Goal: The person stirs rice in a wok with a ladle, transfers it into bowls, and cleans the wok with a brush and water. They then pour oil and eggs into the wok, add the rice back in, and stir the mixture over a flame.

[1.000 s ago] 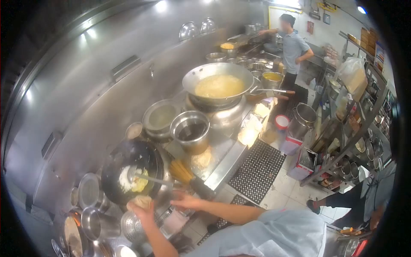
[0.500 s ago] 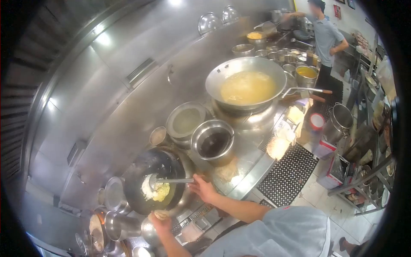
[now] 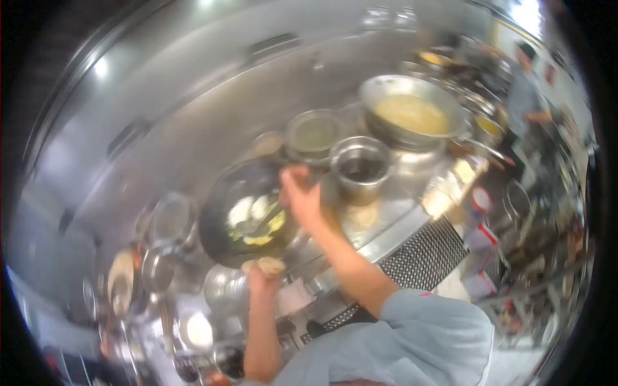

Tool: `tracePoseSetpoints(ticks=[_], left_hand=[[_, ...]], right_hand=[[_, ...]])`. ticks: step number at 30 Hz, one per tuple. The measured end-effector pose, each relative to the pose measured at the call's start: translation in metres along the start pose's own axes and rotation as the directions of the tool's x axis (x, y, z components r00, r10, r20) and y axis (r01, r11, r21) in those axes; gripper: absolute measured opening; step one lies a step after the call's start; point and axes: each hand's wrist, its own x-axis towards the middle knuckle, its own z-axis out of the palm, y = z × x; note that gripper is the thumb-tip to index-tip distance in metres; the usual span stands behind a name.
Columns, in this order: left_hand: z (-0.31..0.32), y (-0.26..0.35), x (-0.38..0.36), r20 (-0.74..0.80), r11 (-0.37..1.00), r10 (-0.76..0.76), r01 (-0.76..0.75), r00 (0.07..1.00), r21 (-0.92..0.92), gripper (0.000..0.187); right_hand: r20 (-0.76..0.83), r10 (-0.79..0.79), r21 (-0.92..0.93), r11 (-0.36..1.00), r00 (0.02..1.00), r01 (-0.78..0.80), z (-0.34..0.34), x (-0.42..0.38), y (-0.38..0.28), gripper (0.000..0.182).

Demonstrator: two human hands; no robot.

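Observation:
A dark wok (image 3: 215, 222) sits on the stove in front of me, holding white food that looks like rice (image 3: 241, 211), yellow pieces like egg (image 3: 259, 240) and green bits. My right hand (image 3: 302, 196), blurred by motion, grips the handle of a metal ladle (image 3: 265, 219) over the wok's right side. The ladle's head is down in the food. My left hand (image 3: 262, 276) is closed on a folded beige cloth (image 3: 267, 264) at the wok's near edge; the cloth hides the grip on the rim.
Right of the wok stand a pot of dark liquid (image 3: 362, 168) and a pot of pale liquid (image 3: 313, 134). Farther back is a large pan of yellowish liquid (image 3: 412, 114). Steel pots (image 3: 158, 270) crowd the left. Another person (image 3: 526, 96) stands at the far right.
The view has turned, shifting the scene. My right hand has risen over the wok's right side, and the ladle's handle now slants up from the food. My left hand stays at the near rim.

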Motion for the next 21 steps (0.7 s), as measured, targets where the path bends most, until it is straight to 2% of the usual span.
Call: tracePoseSetpoints(ticks=[1, 3, 4, 6, 8, 9, 10, 12, 14, 15, 17, 18, 19, 21], left_hand=[[0.056, 0.006, -0.042, -0.171, 1.0, -0.011, 0.012, 0.985, -0.001, 0.021], [0.064, 0.011, -0.046, -0.014, 0.995, 0.039, -0.04, 0.999, -0.088, 0.021], [0.045, 0.007, -0.011, 0.197, 0.987, 0.088, -0.059, 0.976, -0.151, 0.02], [0.003, -0.006, 0.013, 0.37, 0.98, 0.154, -0.095, 0.916, -0.172, 0.019], [-0.001, -0.022, -0.004, 0.335, 0.988, 0.134, -0.102, 0.932, -0.112, 0.018], [0.009, -0.033, -0.021, 0.139, 0.99, 0.133, -0.123, 0.981, -0.072, 0.018], [0.034, -0.037, -0.068, -0.068, 0.991, 0.127, -0.129, 0.99, -0.028, 0.017], [0.05, -0.033, -0.084, -0.283, 0.986, 0.157, -0.166, 0.946, -0.01, 0.016], [0.057, -0.018, -0.067, -0.311, 0.97, 0.203, -0.234, 0.928, -0.066, 0.012], [0.061, 0.011, -0.056, -0.22, 0.981, 0.113, -0.144, 0.969, -0.128, 0.007], [0.019, 0.018, -0.005, -0.057, 0.998, -0.025, 0.021, 0.998, -0.063, 0.007], [-0.003, -0.008, 0.005, -0.172, 0.992, 0.114, -0.103, 0.978, 0.069, 0.008], [-0.023, -0.039, 0.012, -0.253, 0.949, 0.286, -0.237, 0.924, 0.207, 0.009], [-0.013, -0.038, -0.038, -0.227, 0.957, 0.255, -0.212, 0.94, 0.196, 0.007]], right_hand=[[0.04, 0.081, 0.204, 0.975, 0.996, -0.087, 0.024, 0.027, 0.03, 0.007], [0.209, 0.098, -0.128, 0.989, 0.973, -0.072, 0.064, 0.035, -0.019, 0.016], [0.321, 0.082, -0.144, 0.989, 0.944, -0.037, 0.081, 0.04, -0.022, 0.021], [0.468, 0.05, -0.171, 0.985, 0.883, 0.035, 0.114, 0.05, -0.003, 0.024], [0.484, 0.0, -0.181, 0.978, 0.875, 0.1, 0.134, 0.056, 0.02, 0.021], [0.477, -0.055, -0.162, 0.975, 0.877, 0.149, 0.148, 0.065, 0.018, 0.021], [0.466, -0.106, -0.14, 0.971, 0.879, 0.191, 0.161, 0.07, 0.019, 0.02], [0.455, -0.063, -0.139, 0.98, 0.888, 0.141, 0.178, 0.085, 0.0, 0.015], [0.454, -0.015, -0.077, 0.995, 0.891, 0.056, 0.184, 0.059, -0.023, 0.011], [0.458, 0.003, -0.045, 0.999, 0.889, 0.02, 0.182, 0.045, -0.023, 0.01], [0.369, 0.02, -0.295, 0.95, 0.929, 0.097, 0.175, 0.025, 0.016, 0.007], [0.364, -0.115, -0.214, 0.955, 0.924, 0.204, 0.171, 0.033, 0.049, 0.007], [0.327, -0.157, -0.179, 0.958, 0.932, 0.224, 0.173, 0.038, 0.057, 0.008], [0.288, -0.129, -0.152, 0.972, 0.949, 0.178, 0.176, 0.056, 0.023, 0.007]])
